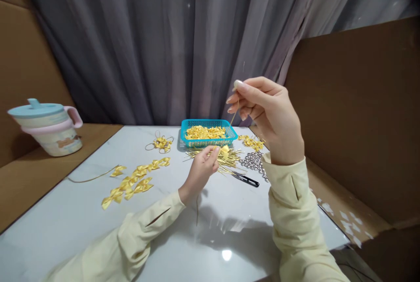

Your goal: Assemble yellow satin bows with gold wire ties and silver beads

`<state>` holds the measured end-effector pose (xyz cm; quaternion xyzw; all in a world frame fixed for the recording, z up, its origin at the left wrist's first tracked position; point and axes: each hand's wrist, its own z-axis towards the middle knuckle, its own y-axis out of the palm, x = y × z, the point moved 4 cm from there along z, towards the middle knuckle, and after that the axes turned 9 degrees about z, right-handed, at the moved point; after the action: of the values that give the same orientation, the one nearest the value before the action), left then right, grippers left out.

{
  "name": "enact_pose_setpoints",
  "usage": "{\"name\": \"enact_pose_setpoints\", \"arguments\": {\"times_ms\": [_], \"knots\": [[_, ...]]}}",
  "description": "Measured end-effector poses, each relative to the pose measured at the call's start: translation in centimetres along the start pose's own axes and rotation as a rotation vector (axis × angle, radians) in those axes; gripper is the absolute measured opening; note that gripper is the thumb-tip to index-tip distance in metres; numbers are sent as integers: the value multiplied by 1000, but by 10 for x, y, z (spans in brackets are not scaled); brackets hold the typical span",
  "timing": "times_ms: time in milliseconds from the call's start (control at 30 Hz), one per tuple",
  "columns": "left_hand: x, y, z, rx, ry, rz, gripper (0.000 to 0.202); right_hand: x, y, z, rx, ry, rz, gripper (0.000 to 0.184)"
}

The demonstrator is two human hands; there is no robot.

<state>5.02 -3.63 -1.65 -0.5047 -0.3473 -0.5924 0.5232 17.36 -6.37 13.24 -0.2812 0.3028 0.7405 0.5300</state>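
Note:
Between the thumb and fingers of my left hand [205,166] is a yellow ribbon bow [224,151], held above a pile of thin gold ties [231,156]. My right hand [267,111] is raised higher, its thumb and forefinger pinched on a thin gold cord [234,116]. That cord slants down from the right fingers towards the bow; how it joins the bow is too small to make out. Another length of cord hangs below my left hand. Behind the hands stands a blue plastic basket [183,135] filled with yellow bows [205,132].
Several loose bows [133,181] and a bow on a cord [118,170] lie on the left. Corded bow clusters [162,143] sit further back. Silver beads [252,161] and black-handled snips [247,180] are on the right. A lidded cup [52,135] stands far left; cardboard walls flank the table.

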Motion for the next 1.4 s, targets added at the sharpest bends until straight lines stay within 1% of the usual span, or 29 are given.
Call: {"name": "enact_pose_setpoints", "arguments": {"times_ms": [133,233,367,533,667,767,900,1033,1133,1233,1400], "knots": [[1,-2,-1,-13,10,14,22,-5,-3,-1,44,-28,-50,16],[6,-2,-5,-40,10,12,25,-4,-11,0,90,-30,-78,16],[13,-1,-8,-69,-8,-9,27,-2,-25,3,111,-56,-76,15],[14,1,-7,-85,-26,-26,25,-7,-35,3,160,-80,-107,15],[11,1,-7,-81,-36,-24,23,-9,-37,1,176,-90,-119,16],[10,1,-7,-73,-30,-14,22,-7,-38,0,164,-93,-98,15],[10,3,-8,-56,-2,5,23,-2,-38,1,153,-79,-84,15],[8,3,-9,-23,35,29,24,4,-43,0,182,-79,-76,15],[5,1,-8,2,54,50,23,8,-53,-3,217,-88,-56,14],[2,-1,-6,20,63,67,24,12,-68,-6,268,-86,-32,10],[0,-1,-6,6,59,69,25,24,-95,-9,335,-55,42,8]]}}
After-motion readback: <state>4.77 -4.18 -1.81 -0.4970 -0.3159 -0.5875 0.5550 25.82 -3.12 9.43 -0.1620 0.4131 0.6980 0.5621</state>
